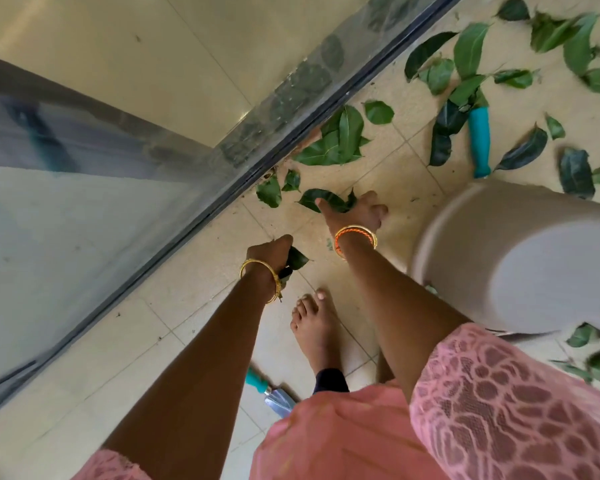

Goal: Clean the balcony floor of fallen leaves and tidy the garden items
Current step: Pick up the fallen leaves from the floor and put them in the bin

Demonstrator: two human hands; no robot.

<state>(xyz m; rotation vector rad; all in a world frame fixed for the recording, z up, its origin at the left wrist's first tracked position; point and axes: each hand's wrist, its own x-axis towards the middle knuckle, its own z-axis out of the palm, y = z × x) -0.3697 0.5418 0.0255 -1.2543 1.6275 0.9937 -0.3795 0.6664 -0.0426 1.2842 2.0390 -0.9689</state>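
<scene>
Green leaves (336, 140) are being picked up: left hand (271, 252) holds some, right hand (355, 211) grabs one. Next, drop them in the bucket (513, 258) at three o'clock.

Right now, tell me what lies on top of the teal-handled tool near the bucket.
Green leaves cover the upper end of the teal-handled tool; only its handle shows. Its working end is hidden beneath them, so I cannot tell what tool it is.

No readable text, label, brand or number anywhere you looked, bucket (513, 258) blank, teal tool handle (478, 143) unmarked.
</scene>
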